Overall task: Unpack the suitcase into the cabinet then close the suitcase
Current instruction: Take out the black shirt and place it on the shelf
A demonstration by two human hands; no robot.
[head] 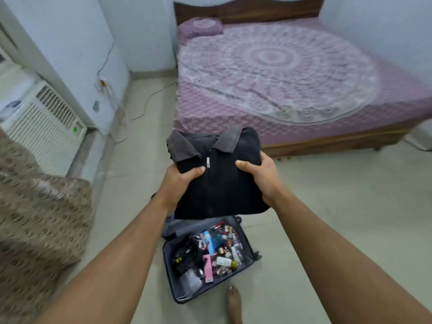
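Observation:
A folded black shirt (224, 183) with a grey collar and a short zip is held up in front of me, above the floor. My left hand (180, 183) grips its left edge, thumb on top. Its right edge is gripped by my right hand (259, 176) in the same way. Below the shirt an open dark suitcase (247, 251) lies on the floor. Inside it are several small bottles, boxes and tubes (222, 249) and a black bundle (184, 253). The shirt hides the suitcase's far part. No cabinet is in view.
A bed (292, 73) with a purple patterned sheet stands ahead and to the right. A white air conditioner (44, 122) sits low on the left wall, with a brown patterned cloth (35, 218) nearer me. My bare foot (233, 302) stands beside the suitcase.

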